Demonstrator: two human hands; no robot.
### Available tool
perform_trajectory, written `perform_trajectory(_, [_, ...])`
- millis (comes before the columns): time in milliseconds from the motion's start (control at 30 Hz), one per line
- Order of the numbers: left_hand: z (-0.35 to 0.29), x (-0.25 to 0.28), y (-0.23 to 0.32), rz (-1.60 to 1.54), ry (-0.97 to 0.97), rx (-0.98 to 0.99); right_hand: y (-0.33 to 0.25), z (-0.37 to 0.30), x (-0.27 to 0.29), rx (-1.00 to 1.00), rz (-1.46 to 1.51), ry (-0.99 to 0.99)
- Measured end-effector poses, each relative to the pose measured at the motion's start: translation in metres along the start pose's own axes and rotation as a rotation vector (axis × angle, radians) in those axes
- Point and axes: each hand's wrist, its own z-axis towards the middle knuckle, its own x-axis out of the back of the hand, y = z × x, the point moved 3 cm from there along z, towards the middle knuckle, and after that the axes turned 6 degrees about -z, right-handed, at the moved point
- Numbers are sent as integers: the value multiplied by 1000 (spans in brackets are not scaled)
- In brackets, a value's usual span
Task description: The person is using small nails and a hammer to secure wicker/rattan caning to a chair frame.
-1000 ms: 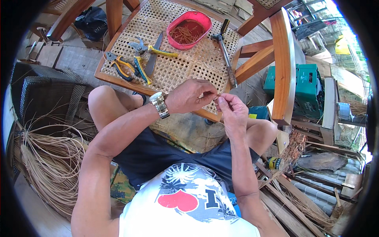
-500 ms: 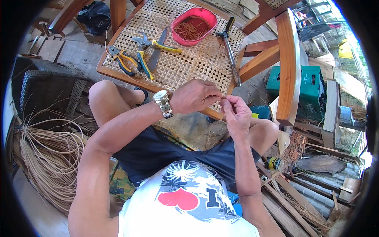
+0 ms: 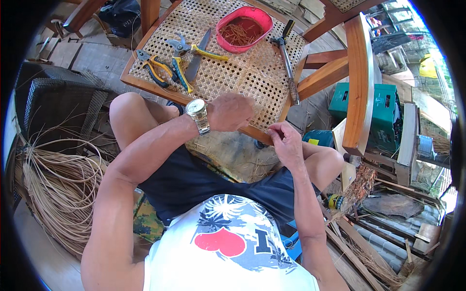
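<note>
My left hand (image 3: 230, 112), with a watch (image 3: 197, 115) on its wrist, hovers over the near edge of the woven cane chair seat (image 3: 225, 80). Its fingers are curled in and smeared by motion. Thumb and fingertips of my right hand (image 3: 287, 144) pinch together beside the seat's near right corner; whatever they hold is too small to make out. On the seat lie pliers (image 3: 154, 69) with orange and black handles, yellow-handled pruning shears (image 3: 178, 65), a knife (image 3: 195, 63) partly under them, and a hammer (image 3: 286, 68). A pink tub (image 3: 238, 49) there contains thin brown strips.
A big coil of rattan strands (image 3: 58, 194) lies at left, below a dark mesh-covered box (image 3: 58, 116). Wooden chair legs and arms (image 3: 358, 87) rise at right, in front of a green crate (image 3: 386, 116). Scrap boards (image 3: 354, 247) and a can (image 3: 337, 201) lie lower right.
My hands, together at the seat's near edge before, have come apart. The left has moved left and the right slightly down. The tools and tub stay put on the seat.
</note>
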Motion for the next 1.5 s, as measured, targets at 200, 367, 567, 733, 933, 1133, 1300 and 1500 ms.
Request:
perform_trajectory(200, [2,-4,7,-63,48,13,3,3,1,76,-33,21])
perform_trajectory(367, [7,-13,4,121,158,-236,0,6,1,3,-45,-66])
perform_trajectory(567, [27,-12,23,203,281,-200,-2,9,1,152,-97,-81])
perform_trajectory(733, [32,-9,29,209,374,-171,-9,9,1,143,-109,-78])
perform_trajectory(933, [36,-6,24,222,380,-127,-13,8,-4,90,-144,-58])
perform_trajectory(1133, [39,-7,20,165,344,-67,-13,5,-10,43,-185,-13])
perform_trajectory(1300, [24,3,16,85,281,-109,-18,7,-8,177,-252,-68])
perform_trajectory(1500, [7,15,10,-127,153,78,-28,5,-12,291,-439,-90])
